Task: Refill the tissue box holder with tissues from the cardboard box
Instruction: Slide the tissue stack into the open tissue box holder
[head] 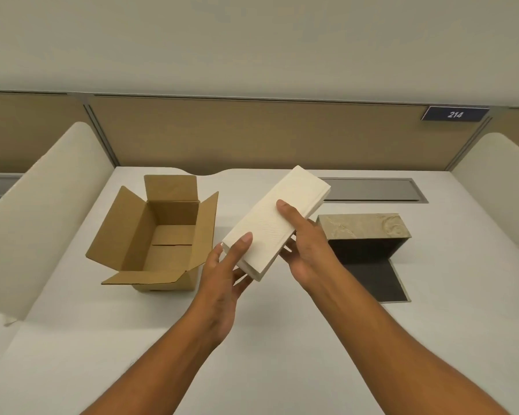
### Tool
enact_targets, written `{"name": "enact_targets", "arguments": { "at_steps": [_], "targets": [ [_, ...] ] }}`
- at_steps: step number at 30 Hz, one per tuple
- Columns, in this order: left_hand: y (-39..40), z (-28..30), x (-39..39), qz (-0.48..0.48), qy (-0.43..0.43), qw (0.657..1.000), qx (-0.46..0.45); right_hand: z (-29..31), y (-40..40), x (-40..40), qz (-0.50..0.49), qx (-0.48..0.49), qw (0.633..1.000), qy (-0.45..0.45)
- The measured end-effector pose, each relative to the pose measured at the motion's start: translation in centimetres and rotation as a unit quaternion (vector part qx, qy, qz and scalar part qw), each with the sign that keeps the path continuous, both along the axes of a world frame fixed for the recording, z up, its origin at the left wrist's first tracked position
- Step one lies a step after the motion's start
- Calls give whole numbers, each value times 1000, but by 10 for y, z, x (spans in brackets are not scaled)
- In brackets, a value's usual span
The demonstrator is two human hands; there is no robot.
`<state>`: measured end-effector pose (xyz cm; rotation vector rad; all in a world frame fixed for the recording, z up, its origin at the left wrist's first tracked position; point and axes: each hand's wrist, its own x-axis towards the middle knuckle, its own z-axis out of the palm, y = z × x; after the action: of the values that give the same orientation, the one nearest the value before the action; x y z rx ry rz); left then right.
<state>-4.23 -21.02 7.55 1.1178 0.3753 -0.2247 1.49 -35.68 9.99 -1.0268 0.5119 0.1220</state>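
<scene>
A white stack of tissues [274,217] hangs tilted above the middle of the desk, held between both hands. My left hand [225,274] grips its near end, thumb on top. My right hand [306,247] holds its right side, thumb across the top face. The brown cardboard box [159,232] stands open at the left, flaps spread, its inside bare. The tissue box holder [363,227] lies on its side at the right, beige patterned wall up, dark hollow facing me, with its dark flap [378,283] flat on the desk.
The white desk [282,339] has a grey cable tray cover [372,190] at the back right. Tan partition panels [252,130] close off the back, with a "214" sign [454,114]. Cream side dividers [42,211] flank the desk left and right.
</scene>
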Motion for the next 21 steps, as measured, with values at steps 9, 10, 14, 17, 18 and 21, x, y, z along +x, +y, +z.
{"name": "enact_targets", "arguments": {
  "at_steps": [9, 10, 14, 17, 18, 21],
  "targets": [
    [-65, -19, 4, -8, 16, 999, 41, -37, -134, -18, 10, 103, 993, -53],
    [-71, -23, 5, -18, 13, 999, 48, -41, -150, -18, 18, 111, 992, -56],
    [-88, -42, 9, -65, -5, 995, 78, -61, -214, -18, 113, 90, 986, -79],
    [-94, -55, 13, -88, -30, 990, 110, -76, -257, -16, 223, -13, 972, -77],
    [-94, -59, 13, -99, -43, 986, 128, -80, -270, -15, 258, -50, 962, -72],
    [-97, -76, 15, -144, -77, 968, 190, -93, -298, -21, 344, -175, 920, -61]
  ]
}}
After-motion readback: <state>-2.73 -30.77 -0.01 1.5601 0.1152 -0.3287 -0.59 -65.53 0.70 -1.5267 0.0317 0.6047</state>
